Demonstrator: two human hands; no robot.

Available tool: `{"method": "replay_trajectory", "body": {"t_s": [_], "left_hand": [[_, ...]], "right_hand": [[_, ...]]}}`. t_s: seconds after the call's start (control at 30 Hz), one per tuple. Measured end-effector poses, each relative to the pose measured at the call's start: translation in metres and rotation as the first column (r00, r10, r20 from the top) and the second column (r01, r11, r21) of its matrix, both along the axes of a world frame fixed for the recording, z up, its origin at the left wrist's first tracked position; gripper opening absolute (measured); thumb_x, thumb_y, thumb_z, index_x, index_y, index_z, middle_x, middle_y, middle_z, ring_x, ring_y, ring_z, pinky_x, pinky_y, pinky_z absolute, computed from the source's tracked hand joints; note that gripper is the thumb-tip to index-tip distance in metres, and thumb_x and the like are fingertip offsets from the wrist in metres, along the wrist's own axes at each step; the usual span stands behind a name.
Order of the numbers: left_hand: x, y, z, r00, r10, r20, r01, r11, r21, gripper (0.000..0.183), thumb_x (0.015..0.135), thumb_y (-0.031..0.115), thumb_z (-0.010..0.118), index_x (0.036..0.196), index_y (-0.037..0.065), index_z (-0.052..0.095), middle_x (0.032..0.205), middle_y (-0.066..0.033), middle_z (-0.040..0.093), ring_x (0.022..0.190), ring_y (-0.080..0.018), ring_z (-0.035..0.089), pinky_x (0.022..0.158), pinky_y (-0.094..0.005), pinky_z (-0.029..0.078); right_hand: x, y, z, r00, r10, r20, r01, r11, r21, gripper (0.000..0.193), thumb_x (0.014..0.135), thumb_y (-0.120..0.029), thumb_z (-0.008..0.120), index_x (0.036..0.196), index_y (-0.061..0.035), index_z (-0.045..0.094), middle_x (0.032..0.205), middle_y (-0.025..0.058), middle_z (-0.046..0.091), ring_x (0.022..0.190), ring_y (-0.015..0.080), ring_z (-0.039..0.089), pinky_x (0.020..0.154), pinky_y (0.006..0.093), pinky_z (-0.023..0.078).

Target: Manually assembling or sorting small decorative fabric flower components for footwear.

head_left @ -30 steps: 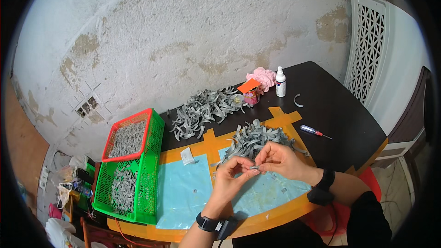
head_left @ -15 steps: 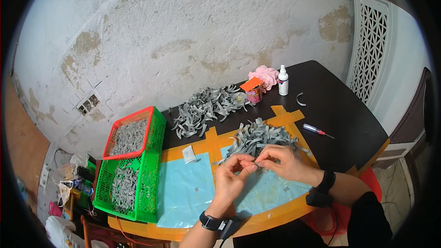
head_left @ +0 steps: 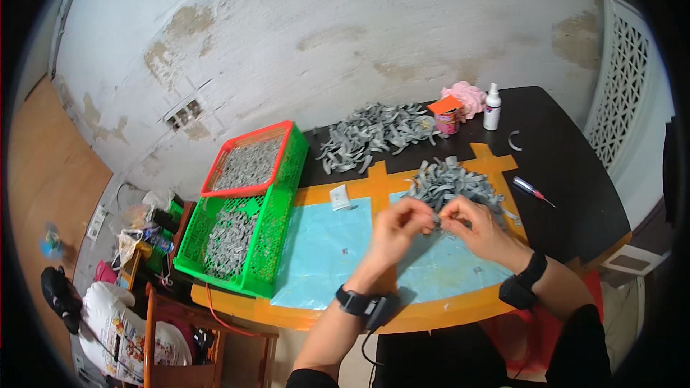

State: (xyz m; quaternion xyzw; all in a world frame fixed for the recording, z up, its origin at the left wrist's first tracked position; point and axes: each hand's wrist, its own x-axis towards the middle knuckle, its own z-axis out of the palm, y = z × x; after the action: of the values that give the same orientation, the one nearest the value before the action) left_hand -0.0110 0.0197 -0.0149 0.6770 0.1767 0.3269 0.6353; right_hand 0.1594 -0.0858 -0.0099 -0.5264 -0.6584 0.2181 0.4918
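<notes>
From the head view, our left hand comes up from 7 o'clock, palm turned inward, its thumb and finger pinching a small gray piece mostly hidden by the fingertips. Our right hand comes in from 4 o'clock with knuckles up and fingers curled, its tips drawn narrow just beside that piece; we cannot tell whether they grip it too. Both wrists wear black bands, and both hands are raised over the blue sheet, which orange tape borders on the dark table.

Taking the fingertips as the clock's center, we have a pile of gray strips just beyond at 12 o'clock; our right hand covers part of its near edge. A second gray pile lies at 11 o'clock. Past the near pile at 12 stands a can topped with an orange card; a pink cloth and white bottle sit toward 1. We see a screwdriver at 2 o'clock, a white packet near 10, and, farther left between 9 and 10, green and red baskets holding gray bits.
</notes>
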Motion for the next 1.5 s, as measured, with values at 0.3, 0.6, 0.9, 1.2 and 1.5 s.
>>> {"method": "replay_trajectory", "body": {"t_s": [0.3, 0.6, 0.9, 1.2, 1.5], "left_hand": [[-0.146, 0.081, 0.083, 0.71, 0.686, 0.157, -0.679, 0.609, 0.409, 0.011, 0.087, 0.007, 0.064, 0.096, 0.001, 0.065, 0.084, -0.0019, 0.065, 0.075, -0.0088, 0.06, 0.069, -0.0228, 0.049], [-0.185, 0.075, 0.088, 0.682, 0.723, -0.109, -0.482, 0.557, 0.677, 0.027, 0.081, 0.005, 0.067, 0.108, 0.001, 0.064, 0.105, -0.0072, 0.063, 0.097, -0.0175, 0.059, 0.083, -0.0285, 0.047], [0.005, 0.008, 0.017, 0.951, -0.005, -0.308, -0.006, 0.999, -0.035, 0.023, 0.091, 0.011, 0.061, 0.11, -0.002, 0.058, 0.1, -0.0074, 0.063, 0.088, -0.0145, 0.063, 0.078, -0.0281, 0.054], [0.032, 0.003, -0.012, 0.967, 0.044, -0.252, -0.033, 0.998, 0.046, 0.028, 0.079, 0.004, 0.074, 0.101, -0.002, 0.059, 0.087, -0.0049, 0.066, 0.078, -0.0109, 0.064, 0.071, -0.0237, 0.053], [0.023, -0.001, -0.007, 0.99, 0.023, -0.142, -0.014, 0.998, 0.069, 0.02, 0.082, 0.003, 0.071, 0.099, -0.003, 0.063, 0.089, -0.0061, 0.067, 0.077, -0.01, 0.063, 0.071, -0.0221, 0.052]], "right_hand": [[0.044, 0.004, -0.011, 0.95, -0.068, 0.306, 0.0, 0.976, 0.217, 0.009, 0.082, -0.006, 0.062, 0.091, -0.0041, 0.061, 0.087, 0.0065, 0.058, 0.088, 0.0276, 0.055, 0.075, 0.0359, 0.045], [0.028, 0.021, -0.028, 0.757, -0.245, 0.606, 0.022, 0.936, 0.351, 0.022, 0.075, 0.0, 0.058, 0.096, -0.0059, 0.063, 0.099, 0.0053, 0.054, 0.101, 0.0228, 0.049, 0.083, 0.0336, 0.045], [0.028, 0.025, -0.023, 0.855, -0.242, 0.458, 0.033, 0.908, 0.418, 0.012, 0.072, -0.002, 0.062, 0.083, -0.0054, 0.066, 0.093, 0.0055, 0.054, 0.093, 0.023, 0.052, 0.078, 0.0342, 0.047], [0.02, 0.021, -0.011, 0.875, -0.286, 0.39, 0.072, 0.874, 0.48, 0.018, 0.07, -0.004, 0.065, 0.087, -0.0072, 0.061, 0.076, 0.002, 0.055, 0.075, 0.021, 0.055, 0.066, 0.0324, 0.048], [0.013, 0.019, -0.011, 0.826, -0.294, 0.481, 0.041, 0.882, 0.469, 0.02, 0.074, -0.005, 0.065, 0.092, -0.0078, 0.057, 0.079, 0.0031, 0.058, 0.076, 0.021, 0.057, 0.064, 0.0335, 0.049]]}}
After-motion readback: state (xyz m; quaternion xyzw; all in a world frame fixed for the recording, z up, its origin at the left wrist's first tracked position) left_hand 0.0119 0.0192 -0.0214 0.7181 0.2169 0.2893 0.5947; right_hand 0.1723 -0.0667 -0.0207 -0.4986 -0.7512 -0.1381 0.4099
